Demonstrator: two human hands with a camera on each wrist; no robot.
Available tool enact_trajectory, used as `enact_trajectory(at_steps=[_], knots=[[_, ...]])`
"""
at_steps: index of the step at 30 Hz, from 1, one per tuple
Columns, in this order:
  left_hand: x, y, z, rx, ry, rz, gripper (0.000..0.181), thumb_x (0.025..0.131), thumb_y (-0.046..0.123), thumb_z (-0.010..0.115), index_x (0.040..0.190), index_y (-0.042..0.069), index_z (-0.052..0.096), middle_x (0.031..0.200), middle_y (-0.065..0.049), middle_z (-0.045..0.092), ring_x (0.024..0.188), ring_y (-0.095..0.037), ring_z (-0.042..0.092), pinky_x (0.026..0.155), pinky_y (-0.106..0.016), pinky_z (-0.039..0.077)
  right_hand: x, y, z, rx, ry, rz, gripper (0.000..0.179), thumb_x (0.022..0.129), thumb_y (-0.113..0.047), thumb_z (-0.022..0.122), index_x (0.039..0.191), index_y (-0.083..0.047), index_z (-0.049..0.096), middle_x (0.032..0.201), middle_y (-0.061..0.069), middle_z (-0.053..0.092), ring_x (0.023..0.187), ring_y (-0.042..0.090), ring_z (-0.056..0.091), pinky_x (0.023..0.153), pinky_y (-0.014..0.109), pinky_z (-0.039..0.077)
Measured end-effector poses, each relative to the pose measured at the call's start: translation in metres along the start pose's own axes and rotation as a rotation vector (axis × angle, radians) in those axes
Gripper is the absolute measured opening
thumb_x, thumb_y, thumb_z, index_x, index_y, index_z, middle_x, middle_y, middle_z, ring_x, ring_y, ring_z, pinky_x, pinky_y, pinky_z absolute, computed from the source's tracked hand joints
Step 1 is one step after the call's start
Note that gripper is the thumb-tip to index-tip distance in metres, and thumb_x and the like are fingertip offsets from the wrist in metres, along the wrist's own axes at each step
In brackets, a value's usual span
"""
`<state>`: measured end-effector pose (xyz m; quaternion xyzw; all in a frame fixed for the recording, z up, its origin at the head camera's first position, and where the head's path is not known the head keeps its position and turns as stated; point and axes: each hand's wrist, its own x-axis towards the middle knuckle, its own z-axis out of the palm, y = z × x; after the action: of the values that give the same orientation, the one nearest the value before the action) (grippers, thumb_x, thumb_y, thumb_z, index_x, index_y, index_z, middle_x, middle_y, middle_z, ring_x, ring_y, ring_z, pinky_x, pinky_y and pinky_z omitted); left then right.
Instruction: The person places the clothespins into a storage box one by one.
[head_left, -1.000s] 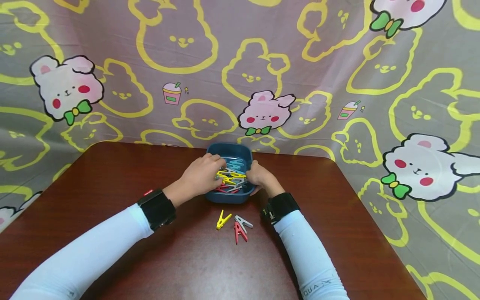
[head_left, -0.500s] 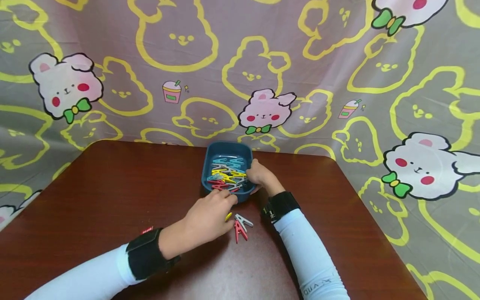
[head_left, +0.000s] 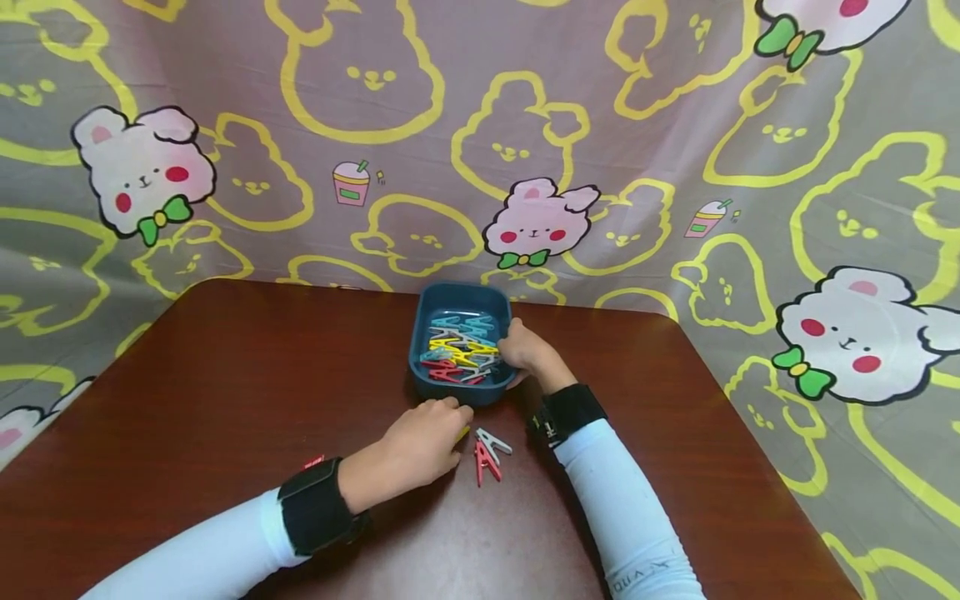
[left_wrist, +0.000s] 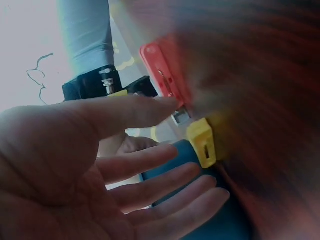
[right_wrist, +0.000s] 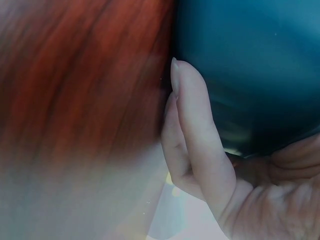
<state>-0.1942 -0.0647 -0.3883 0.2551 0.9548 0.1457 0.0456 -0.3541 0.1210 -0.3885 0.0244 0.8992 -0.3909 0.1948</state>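
Beside the front of the blue plastic box, my left hand hovers low over the table. Its fingers are extended in the left wrist view, and a yellow clothespin lies just beyond the fingertips, apart from them. That clothespin is mostly hidden by the hand in the head view. A grey clothespin and a red clothespin lie close together to the right. My right hand grips the box at its right side, its fingers bent against the outer wall in the right wrist view.
Inside the box lie several clothespins, with light blue ones at the back, yellow ones in the middle and red ones toward the front. The brown table ends at a patterned cloth behind.
My left hand has come out of the box and moved down toward the front, to the loose yellow clothespin. My right hand stays at the box's side.
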Motion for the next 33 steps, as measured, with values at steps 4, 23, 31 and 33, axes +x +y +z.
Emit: enact_trajectory(at_steps=[4,23,31,33], knots=[[0.0033,-0.0008,0.0032,-0.021,0.01,0.007,0.038,0.087,0.007,0.089,0.122,0.004,0.075,0.105,-0.012,0.073,0.094,-0.024,0.071,0.086,-0.043,0.067,-0.0017,0.0013,-0.0027,-0.011,-0.001,0.009,0.071,0.117,-0.021,0.043,0.173,-0.005,0.002,0.164,0.029,0.033,0.095,0.038,0.076,0.065,0.042,0.067],[0.0051,-0.0062,0.0091,0.022,-0.016,-0.008,0.024,0.09,0.009,0.087,0.112,0.003,0.079,0.097,-0.01,0.072,0.084,-0.019,0.067,0.08,-0.038,0.065,0.0042,0.0021,-0.0002,-0.03,0.005,0.019,0.07,0.117,-0.021,0.045,0.172,-0.004,0.005,0.157,0.03,0.04,0.091,0.037,0.077,0.064,0.041,0.067],[0.0052,-0.0057,0.0072,0.027,-0.019,-0.004,0.02,0.09,0.009,0.087,0.108,0.004,0.08,0.094,-0.009,0.072,0.082,-0.018,0.065,0.077,-0.036,0.064,0.003,0.0002,-0.0017,-0.025,0.005,0.019,0.07,0.117,-0.021,0.045,0.172,-0.005,0.005,0.156,0.031,0.041,0.089,0.037,0.078,0.064,0.041,0.067],[0.0049,-0.0056,0.0067,0.026,-0.012,0.0,0.02,0.09,0.008,0.087,0.107,0.004,0.08,0.092,-0.009,0.071,0.08,-0.018,0.065,0.075,-0.036,0.064,0.0028,0.0001,-0.002,-0.027,0.004,0.018,0.07,0.117,-0.021,0.045,0.172,-0.005,0.005,0.155,0.031,0.042,0.088,0.036,0.078,0.064,0.041,0.067]])
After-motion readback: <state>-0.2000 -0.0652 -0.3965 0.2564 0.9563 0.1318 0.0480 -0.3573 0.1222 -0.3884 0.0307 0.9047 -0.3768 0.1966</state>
